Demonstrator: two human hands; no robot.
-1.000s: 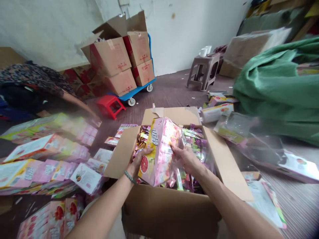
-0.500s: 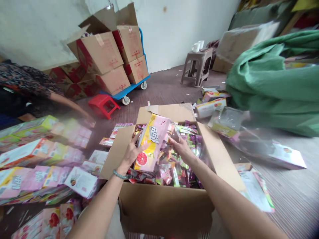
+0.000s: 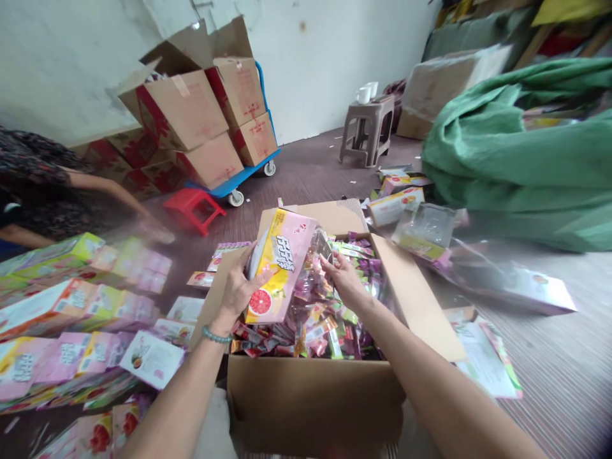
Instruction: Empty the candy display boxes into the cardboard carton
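My left hand [image 3: 240, 285], with a beaded bracelet at the wrist, grips a pink and yellow snack box [image 3: 282, 264] with a grapefruit picture. The box is tilted over a large open carton [image 3: 315, 376] full of small wrapped sachets [image 3: 318, 331]. At the box's right side, my right hand [image 3: 348, 277] has its fingers closed on a clear plastic piece [image 3: 321, 245]. Whether that plastic is joined to the box is hidden. Loose sachets lie just below the box, inside the carton.
Stacked snack boxes [image 3: 67, 357] stand on the left, where another person's arm [image 3: 115, 191] reaches in. Emptied packaging [image 3: 526, 280] and a green sack [image 3: 516, 166] lie to the right. Behind are a red stool [image 3: 194, 207], a loaded trolley [image 3: 248, 171] and a grey stool [image 3: 368, 124].
The snack box has moved slightly left and tilted further, showing the clear plastic at its right side. More sachets show beneath it. The other person's arm has shifted a little.
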